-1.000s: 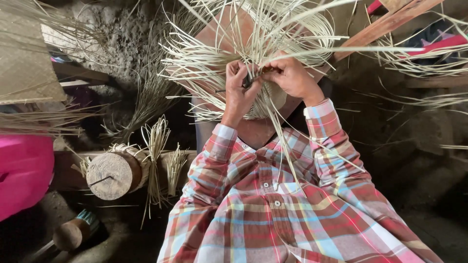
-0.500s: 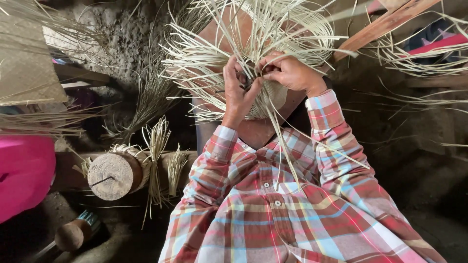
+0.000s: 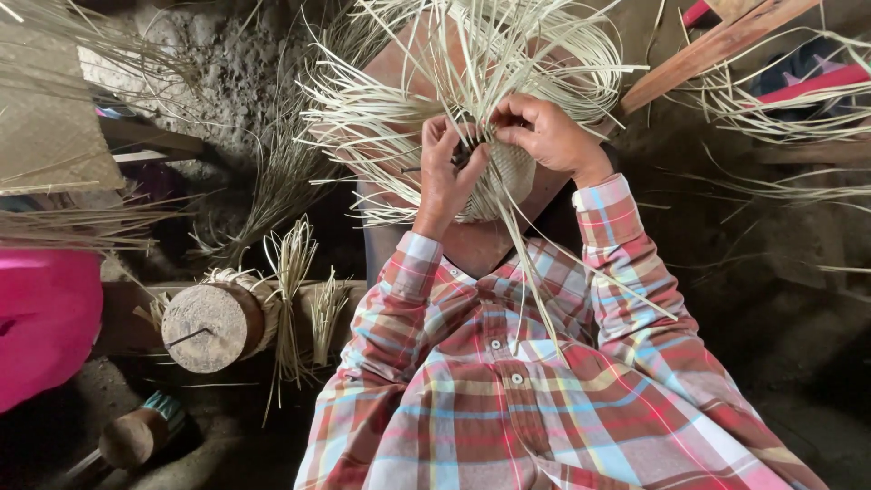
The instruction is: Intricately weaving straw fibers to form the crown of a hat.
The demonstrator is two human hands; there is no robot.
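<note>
Weaving: pale woven piece (image 3: 508, 172) sits mid-frame on a reddish block (image 3: 481, 240).
Left hand (image 3: 446, 172): pinching strips at its left rim.
Right hand (image 3: 549, 136): fingers pressed on the top edge (loose strips (image 3: 381, 127) crowd every side).
Room: wooden stump (image 3: 207, 325) lower left, well apart.

The loose straw strips (image 3: 454, 63) are showing pale cream-yellow; the woven patch (image 3: 508, 172) is showing a fine tan basket-weave; the shirt (image 3: 508, 399) is wearing a plaid of red, pale blue, white and yellow; the round wooden block (image 3: 204, 327) is looking grey-brown; the cloth (image 3: 41, 327) at the left is glowing bright pink; the woven mat (image 3: 45, 136) is showing dull tan.
</note>
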